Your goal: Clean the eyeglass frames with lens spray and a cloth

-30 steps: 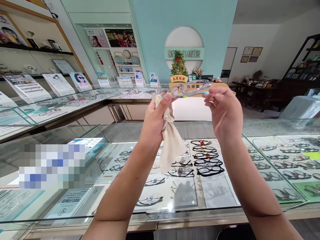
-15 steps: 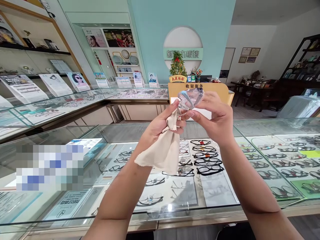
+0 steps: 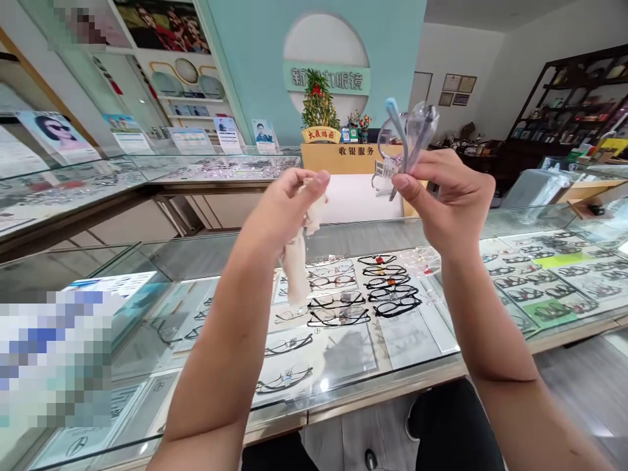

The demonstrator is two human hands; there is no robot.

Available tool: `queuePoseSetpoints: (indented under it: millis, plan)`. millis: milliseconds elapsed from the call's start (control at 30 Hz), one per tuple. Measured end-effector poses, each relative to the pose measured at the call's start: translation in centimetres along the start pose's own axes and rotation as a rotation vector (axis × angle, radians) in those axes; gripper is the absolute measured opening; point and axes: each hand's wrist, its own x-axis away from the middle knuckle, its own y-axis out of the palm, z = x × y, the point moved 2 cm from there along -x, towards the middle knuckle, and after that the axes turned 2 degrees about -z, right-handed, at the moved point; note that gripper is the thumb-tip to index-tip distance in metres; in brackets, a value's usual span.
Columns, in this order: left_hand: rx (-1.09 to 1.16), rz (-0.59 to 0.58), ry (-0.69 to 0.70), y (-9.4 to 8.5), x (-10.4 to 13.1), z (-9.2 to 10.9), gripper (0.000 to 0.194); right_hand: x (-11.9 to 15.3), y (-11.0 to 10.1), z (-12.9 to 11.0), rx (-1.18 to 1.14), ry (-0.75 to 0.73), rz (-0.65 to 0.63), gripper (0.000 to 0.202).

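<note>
Pinched in my right hand (image 3: 446, 196) is a pair of eyeglasses (image 3: 403, 147), held up above the glass counter. Its temples point upward, one with a light blue tip, and clear plastic wraps the other tip. A small printed tag hangs by the lenses. My left hand (image 3: 289, 206) is closed on a cream cleaning cloth (image 3: 297, 268), which dangles below the fingers. The cloth and the eyeglasses are apart, with a gap between my two hands.
Below my hands stands a glass display counter (image 3: 338, 386) with rows of eyeglass frames (image 3: 392, 288) inside. Another glass case (image 3: 220, 167) runs along the left. Beyond is a yellow cashier desk (image 3: 318, 157) with a potted plant (image 3: 318, 104). A plastic-wrapped grey object (image 3: 532, 190) stands at right.
My hands have moved apart. The eyeglasses have come away from the cloth and gone up and right in my right hand; the cloth stays in my left. The view has turned right.
</note>
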Motion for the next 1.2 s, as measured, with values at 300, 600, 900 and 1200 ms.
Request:
queuePoseSetpoints:
  millis: [300, 600, 900, 1200]
  plan:
    - [-0.353, 0.1, -0.094, -0.8, 0.2, 1.9, 0.053, 1.4, -7.5, 11.2, 0.572, 0.045, -0.477, 0.01]
    - [-0.649, 0.054, -0.156, 0.6, 2.3, 6.1, 0.044, 7.9, -14.5, 14.3, 0.872, 0.154, -1.008, 0.017]
    - [-0.697, 0.056, -0.226, 1.8, 2.3, 6.6, 0.035, 11.2, -15.7, 14.7, 0.944, 0.184, -1.168, 0.015]
    - [-0.712, 0.088, -0.272, 2.0, 2.6, 6.7, 0.027, 11.4, -15.5, 15.5, 0.988, 0.213, -1.253, 0.014]
